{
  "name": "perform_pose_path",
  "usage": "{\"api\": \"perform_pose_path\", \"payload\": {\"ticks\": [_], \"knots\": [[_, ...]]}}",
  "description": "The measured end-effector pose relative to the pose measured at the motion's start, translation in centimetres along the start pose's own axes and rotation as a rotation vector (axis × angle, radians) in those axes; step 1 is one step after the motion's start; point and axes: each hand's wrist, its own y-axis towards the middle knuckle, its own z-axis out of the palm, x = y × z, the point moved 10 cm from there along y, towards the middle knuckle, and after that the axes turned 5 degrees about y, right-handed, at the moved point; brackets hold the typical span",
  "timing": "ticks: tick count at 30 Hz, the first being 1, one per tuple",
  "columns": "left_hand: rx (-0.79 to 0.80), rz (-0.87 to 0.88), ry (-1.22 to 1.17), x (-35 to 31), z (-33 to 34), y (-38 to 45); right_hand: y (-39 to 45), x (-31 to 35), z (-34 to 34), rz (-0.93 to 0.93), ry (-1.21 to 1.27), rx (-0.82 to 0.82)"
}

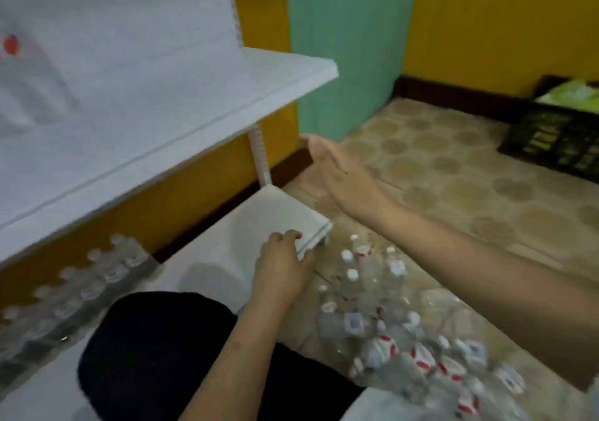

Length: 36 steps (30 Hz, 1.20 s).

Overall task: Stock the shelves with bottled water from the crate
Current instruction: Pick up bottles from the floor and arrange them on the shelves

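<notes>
Gripping the front corner of the bottom shelf (285, 213), the left hand (282, 265) has its fingers curled over the edge, probably to steady the crouching person, whose dark-clad knee (155, 349) fills the foreground. The right hand (337, 167) hangs in the air above the floor (453, 174) with fingers straight and palm open, holding nothing; it looks to be between bottles rather than carrying one. A row of water bottles (81, 287) already stands along the back of the bottom shelf, packed tight against the yellow wall (181, 193) so more can go in front. Loose bottles (389, 330) lie heaped on the floor just right of the shelf, within easy reach of either hand, some upright, most tipped over. A dark crate (554, 135) sits well apart by the far wall, with something green in it; whether it holds water is unclear. The upper shelf (162, 122) shows no bottles, though blur hides its left end
</notes>
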Motion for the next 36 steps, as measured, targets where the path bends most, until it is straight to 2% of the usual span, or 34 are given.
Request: {"api": "perform_pose_path", "payload": {"ticks": [3,7,11,15,18,21,28,36], "knots": [[0.32,-0.029,0.006,-3.0,9.2,1.6,-4.5,-10.2,-4.4,0.26,-0.113,-0.035],[0.64,-0.063,0.096,-4.5,19.1,2.1,-11.5,-24.2,-6.6,0.575,-0.264,-0.051],[0.742,-0.11,0.192,-1.0,22.7,3.2,-15.6,-34.0,-2.3,0.764,-0.305,0.101],[0.738,-0.185,0.174,1.4,23.5,4.4,-14.8,-39.8,3.5,0.712,-0.346,0.245],[0.771,-0.248,0.157,2.7,24.3,4.4,-13.7,-43.8,7.0,0.7,-0.364,0.293],[0.814,-0.266,0.144,3.2,24.6,4.6,-13.3,-45.9,8.1,0.714,-0.378,0.256],[0.737,-0.193,0.093,2.3,24.1,5.9,-14.0,-45.2,6.8,0.754,-0.326,0.137],[0.706,-0.2,0.073,3.6,23.7,5.6,-13.3,-37.0,0.6,0.601,-0.321,-0.02]]}}
